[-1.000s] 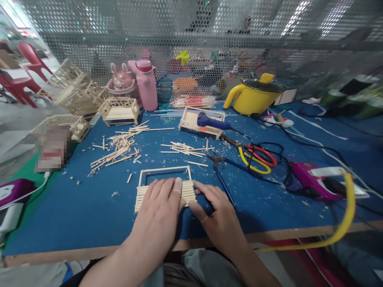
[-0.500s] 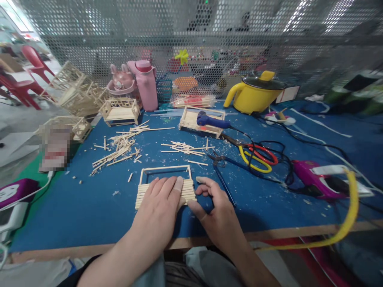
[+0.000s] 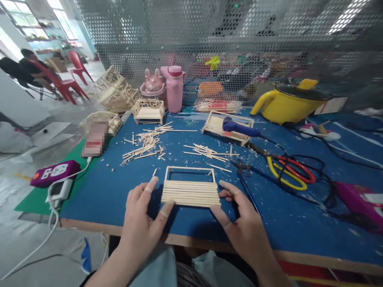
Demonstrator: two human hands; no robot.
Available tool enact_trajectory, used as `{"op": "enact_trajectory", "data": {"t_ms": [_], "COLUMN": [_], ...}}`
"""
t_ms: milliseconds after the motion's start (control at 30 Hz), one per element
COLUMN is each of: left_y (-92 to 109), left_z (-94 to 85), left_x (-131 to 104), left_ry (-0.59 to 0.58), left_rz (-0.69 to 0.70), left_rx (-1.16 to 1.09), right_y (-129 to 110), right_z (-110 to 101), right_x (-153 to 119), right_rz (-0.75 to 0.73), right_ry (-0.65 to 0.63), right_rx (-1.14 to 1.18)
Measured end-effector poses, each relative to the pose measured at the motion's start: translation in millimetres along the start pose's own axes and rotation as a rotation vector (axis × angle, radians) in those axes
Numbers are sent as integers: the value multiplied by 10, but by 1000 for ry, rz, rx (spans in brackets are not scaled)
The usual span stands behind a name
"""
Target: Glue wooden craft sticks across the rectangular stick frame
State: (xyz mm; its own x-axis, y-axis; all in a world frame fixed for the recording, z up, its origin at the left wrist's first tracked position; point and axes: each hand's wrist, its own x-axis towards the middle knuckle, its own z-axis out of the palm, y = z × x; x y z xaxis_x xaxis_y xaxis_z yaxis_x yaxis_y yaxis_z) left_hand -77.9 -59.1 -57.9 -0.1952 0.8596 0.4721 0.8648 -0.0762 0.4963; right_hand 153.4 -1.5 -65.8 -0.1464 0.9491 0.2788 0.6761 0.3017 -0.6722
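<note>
A small frame of pale wooden sticks point(image 3: 190, 194) lies near the table's front edge, its front part covered by a row of sticks laid side by side. Beside its left end is my left hand point(image 3: 143, 215), thumb tip at the near left corner, fingers spread apart from the piece. My right hand point(image 3: 243, 217) grips the near right corner, with the thumb at the front and curled fingers against the side. Loose sticks point(image 3: 206, 151) lie beyond the frame, and another pile of sticks point(image 3: 145, 145) is further left.
Pliers point(image 3: 243, 169) and scissors point(image 3: 287, 173) lie to the right. A blue hot-tool handle point(image 3: 241, 128) rests on another stick frame point(image 3: 215, 123). Behind stand a yellow pot point(image 3: 283, 105), a pink bottle point(image 3: 174, 89) and a little stick bench point(image 3: 149, 111). A phone point(image 3: 95, 139) is at left.
My left hand has lifted off the stick row and moved to the frame's left side, its fingers now spread. The right hand stays at the right corner. The view has turned left.
</note>
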Motion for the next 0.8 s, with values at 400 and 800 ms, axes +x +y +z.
{"op": "enact_trajectory", "data": {"t_ms": [400, 800], "left_y": [-38, -15], "left_z": [123, 135], "left_x": [19, 21], "left_ry": [-143, -154], "left_rz": [2, 108], "left_rx": [-13, 175], "right_y": [-69, -110], "right_z": [-45, -30], "right_x": [24, -2], "right_rz": [-128, -231], "right_ry": [-58, -48], "right_rx": [-112, -173]}}
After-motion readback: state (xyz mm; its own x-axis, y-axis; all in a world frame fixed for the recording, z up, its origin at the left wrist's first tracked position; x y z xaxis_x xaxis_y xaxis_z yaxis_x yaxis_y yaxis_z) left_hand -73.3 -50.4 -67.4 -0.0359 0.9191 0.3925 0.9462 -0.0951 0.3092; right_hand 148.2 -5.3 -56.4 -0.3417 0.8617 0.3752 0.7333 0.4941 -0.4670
